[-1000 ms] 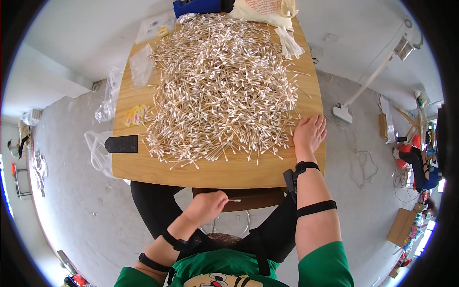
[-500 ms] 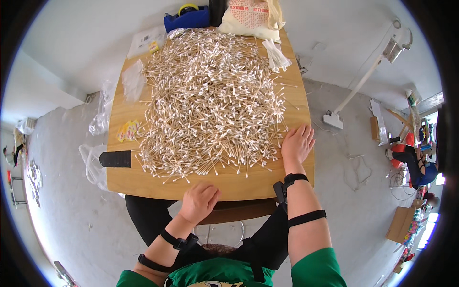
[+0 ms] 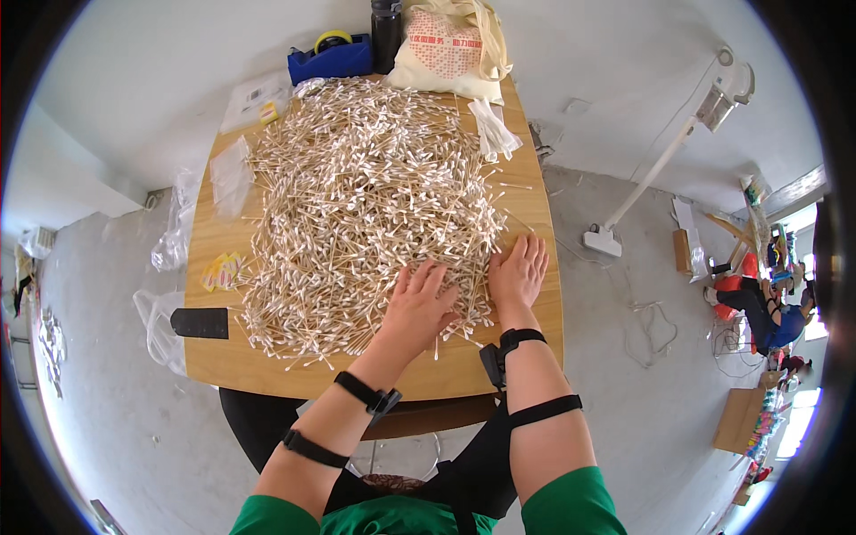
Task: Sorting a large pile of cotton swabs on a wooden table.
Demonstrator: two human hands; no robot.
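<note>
A large heap of cotton swabs (image 3: 357, 196), with wooden sticks and white tips, covers most of the wooden table (image 3: 267, 374). My left hand (image 3: 417, 308) rests over the heap's near right part. Its fingers are spread on the swabs, and no swab shows in its grip. Along the right edge of the heap, my right hand (image 3: 517, 272) lies with its fingers stretched out on the tabletop, its thumb side close to the swabs. A few stray swabs lie on the wood to the right of the pile.
At the far edge stand a blue tape dispenser (image 3: 330, 59), a black bottle (image 3: 386, 36) and a cream tote bag (image 3: 448, 53). Clear plastic bags (image 3: 232, 178), yellow packets (image 3: 221, 272) and a black strip (image 3: 200, 323) lie leftward. A white stick vacuum (image 3: 651, 174) leans at right; a person (image 3: 771, 308) sits beyond.
My left hand has moved up and right from the table's near edge onto the swabs, its fingers spreading. The right hand still lies beside the heap. The whole view has shifted slightly.
</note>
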